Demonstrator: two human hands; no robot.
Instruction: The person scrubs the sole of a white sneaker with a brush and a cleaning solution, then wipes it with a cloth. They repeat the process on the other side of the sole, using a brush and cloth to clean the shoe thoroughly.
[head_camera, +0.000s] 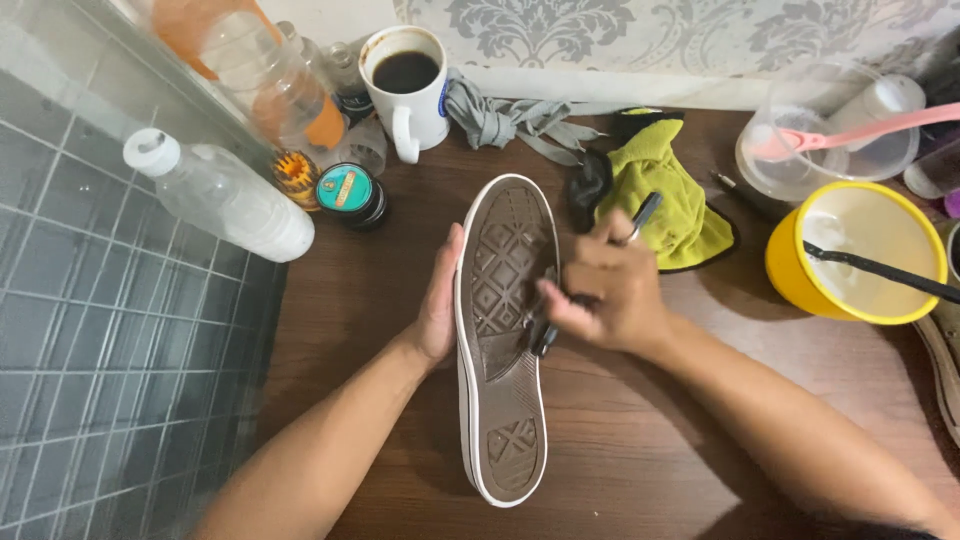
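Pinching a thin dark tool (640, 218), the right hand (612, 292) has its fingers curled tight around the handle, the tip hidden against the brown sole of the shoe (503, 340); the tool's kind cannot be told. The left hand (440, 300) lies flat along the shoe's white edge at 9 o'clock, fingers pressed together and mostly hidden behind it. The shoe sits sole-up at centre on the wooden table (640, 440). At 1 o'clock lies a yellow-green cloth (665, 190); at 3 o'clock, a yellow bowl (855, 255); at 11 o'clock, a white mug (410, 90), a small round tin (346, 189) and a clear plastic bottle (225, 195).
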